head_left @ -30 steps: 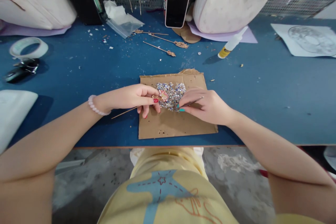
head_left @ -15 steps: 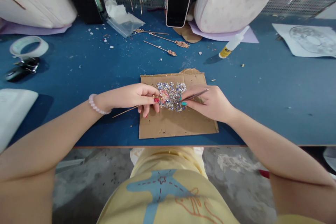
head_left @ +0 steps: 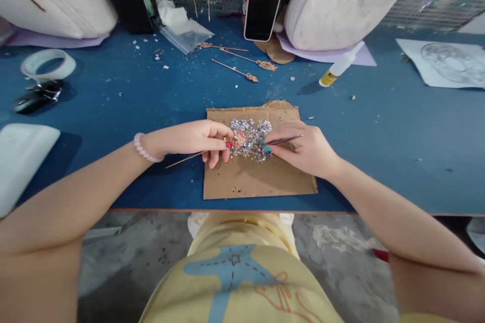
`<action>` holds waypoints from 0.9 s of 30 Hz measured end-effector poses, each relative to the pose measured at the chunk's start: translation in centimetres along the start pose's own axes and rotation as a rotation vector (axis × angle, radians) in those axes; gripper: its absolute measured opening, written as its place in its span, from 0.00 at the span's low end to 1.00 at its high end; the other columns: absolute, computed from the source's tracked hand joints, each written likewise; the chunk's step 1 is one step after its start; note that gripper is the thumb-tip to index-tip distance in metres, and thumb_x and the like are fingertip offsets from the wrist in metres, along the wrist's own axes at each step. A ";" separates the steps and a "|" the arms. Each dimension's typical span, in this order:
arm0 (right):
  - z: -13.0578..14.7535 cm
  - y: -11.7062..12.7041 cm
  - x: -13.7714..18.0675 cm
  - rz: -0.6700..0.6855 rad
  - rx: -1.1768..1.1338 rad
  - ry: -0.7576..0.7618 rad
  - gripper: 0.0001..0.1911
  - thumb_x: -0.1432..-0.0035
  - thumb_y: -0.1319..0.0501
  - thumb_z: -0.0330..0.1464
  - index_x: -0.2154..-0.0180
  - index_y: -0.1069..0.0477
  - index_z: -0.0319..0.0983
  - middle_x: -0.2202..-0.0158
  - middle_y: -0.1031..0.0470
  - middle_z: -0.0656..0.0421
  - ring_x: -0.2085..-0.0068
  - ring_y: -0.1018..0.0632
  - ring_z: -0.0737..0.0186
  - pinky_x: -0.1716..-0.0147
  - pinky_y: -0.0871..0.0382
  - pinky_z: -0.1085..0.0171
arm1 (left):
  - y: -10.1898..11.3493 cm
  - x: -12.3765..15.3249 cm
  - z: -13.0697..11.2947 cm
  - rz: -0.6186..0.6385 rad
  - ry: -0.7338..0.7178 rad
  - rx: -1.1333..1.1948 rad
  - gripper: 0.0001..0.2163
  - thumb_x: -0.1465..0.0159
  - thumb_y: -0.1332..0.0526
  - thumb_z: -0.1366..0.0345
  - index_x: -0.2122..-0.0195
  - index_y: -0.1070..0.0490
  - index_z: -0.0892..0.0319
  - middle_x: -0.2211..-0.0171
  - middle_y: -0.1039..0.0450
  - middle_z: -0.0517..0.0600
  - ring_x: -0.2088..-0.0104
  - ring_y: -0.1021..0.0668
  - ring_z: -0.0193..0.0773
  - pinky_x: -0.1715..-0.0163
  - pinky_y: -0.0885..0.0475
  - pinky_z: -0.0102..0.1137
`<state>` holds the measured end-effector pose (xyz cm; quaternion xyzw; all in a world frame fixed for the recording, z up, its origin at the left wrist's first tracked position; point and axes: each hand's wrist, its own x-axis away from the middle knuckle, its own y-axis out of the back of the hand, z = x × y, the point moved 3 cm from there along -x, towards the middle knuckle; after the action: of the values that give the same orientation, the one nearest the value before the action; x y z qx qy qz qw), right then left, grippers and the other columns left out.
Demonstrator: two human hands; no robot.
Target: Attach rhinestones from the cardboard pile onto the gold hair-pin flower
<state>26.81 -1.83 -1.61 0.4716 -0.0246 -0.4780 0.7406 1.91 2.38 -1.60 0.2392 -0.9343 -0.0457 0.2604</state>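
Note:
My left hand (head_left: 210, 142) pinches a hairpin (head_left: 185, 159) whose thin gold stick points out to the left below the wrist. At its head is a pink flower ornament (head_left: 240, 138), held over a spread of silver and blue rhinestones (head_left: 250, 131). My right hand (head_left: 299, 144) is closed around a pair of slim dark tweezers (head_left: 286, 139). The tweezers' tips are hidden by the fingers, close to the stones' right side. The stones lie on a piece of brown cardboard (head_left: 261, 179) near the table's front edge.
Several gold hairpins (head_left: 242, 70) lie behind the cardboard. A glue bottle (head_left: 335, 71) leans at the right, near a printed sheet (head_left: 450, 63). A tape roll (head_left: 48, 64) and black clip (head_left: 38, 96) are left. White bags (head_left: 341, 5) and a phone (head_left: 265, 0) stand at the back.
The whole view has shifted slightly, so the table things appear a little further right. Both hands keep their hold, and the tweezers lie at a slightly flatter angle.

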 end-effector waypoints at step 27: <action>0.1 -0.7 -0.1 0.060 -0.122 0.124 0.09 0.29 0.38 0.32 0.59 0.17 0.41 0.60 0.13 0.54 0.57 0.14 0.57 0.52 0.17 0.55 | 0.6 -0.8 1.6 0.020 -0.066 0.090 0.12 0.28 0.37 0.60 0.48 0.26 0.60 0.65 0.18 0.49 0.75 0.20 0.30 0.75 0.28 0.25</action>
<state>26.18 -1.89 -2.03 0.4533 0.0365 -0.4260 0.7821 1.43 3.27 -3.25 0.2399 -0.9458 -0.0089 0.2189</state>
